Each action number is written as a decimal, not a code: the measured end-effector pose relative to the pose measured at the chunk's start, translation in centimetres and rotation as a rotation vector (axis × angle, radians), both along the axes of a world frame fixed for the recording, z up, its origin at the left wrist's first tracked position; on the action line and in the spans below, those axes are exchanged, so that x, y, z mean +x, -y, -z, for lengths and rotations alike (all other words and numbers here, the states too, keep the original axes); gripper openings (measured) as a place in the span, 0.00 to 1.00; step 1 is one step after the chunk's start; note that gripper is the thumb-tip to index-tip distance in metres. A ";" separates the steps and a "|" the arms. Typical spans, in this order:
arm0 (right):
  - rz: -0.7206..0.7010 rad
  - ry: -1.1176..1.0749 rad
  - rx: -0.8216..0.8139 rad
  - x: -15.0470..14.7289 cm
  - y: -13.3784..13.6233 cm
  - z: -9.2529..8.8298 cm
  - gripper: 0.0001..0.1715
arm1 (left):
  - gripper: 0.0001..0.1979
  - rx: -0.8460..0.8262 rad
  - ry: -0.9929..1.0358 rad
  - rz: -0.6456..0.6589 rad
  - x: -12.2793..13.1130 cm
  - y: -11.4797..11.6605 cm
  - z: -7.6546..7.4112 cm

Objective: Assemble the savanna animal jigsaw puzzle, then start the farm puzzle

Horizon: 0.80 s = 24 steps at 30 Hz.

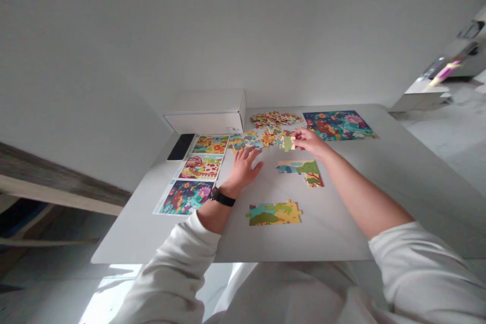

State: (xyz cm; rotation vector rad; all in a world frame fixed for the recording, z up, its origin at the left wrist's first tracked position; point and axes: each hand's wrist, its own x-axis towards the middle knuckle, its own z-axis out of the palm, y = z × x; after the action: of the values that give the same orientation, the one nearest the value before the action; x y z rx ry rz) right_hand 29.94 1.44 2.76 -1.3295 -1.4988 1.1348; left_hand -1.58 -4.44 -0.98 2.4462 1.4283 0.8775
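The right hand [308, 142] pinched a green puzzle piece [288, 144] by its edge, so its picture showed. At the piece's eight o'clock, the left hand [245, 168] spread empty, maybe resting on the counter [330, 243]. Loose pieces [275, 119] lay at eleven.

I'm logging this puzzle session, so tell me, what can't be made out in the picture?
All in the head view:
- Green puzzle piece: right hand covers part of it.
- Heap of pieces: upper ones hide lower ones.
- White box: inside hidden by its sides; print too small.
- Pink-and-cream item: too blurred to identify.
- Right sleeve: cut off by the picture's edge.
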 end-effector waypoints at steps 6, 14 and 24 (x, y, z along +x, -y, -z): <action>0.006 -0.119 0.054 0.9 4.1 0.7 0.31 | 0.15 -0.077 0.393 0.098 2.5 -0.3 -3.2; -0.163 -0.118 0.135 -1.8 6.7 0.7 0.28 | 0.14 -0.375 0.444 0.157 6.7 1.6 -3.2; -0.059 -0.068 0.093 -1.3 6.8 1.9 0.28 | 0.28 -0.697 0.848 0.058 5.6 2.1 -2.2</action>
State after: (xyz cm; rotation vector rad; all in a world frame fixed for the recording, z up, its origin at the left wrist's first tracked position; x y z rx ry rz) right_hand 28.60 -5.39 0.82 -1.1794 -1.5310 1.1226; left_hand 3.98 -6.52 1.22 1.3401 1.0631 0.9972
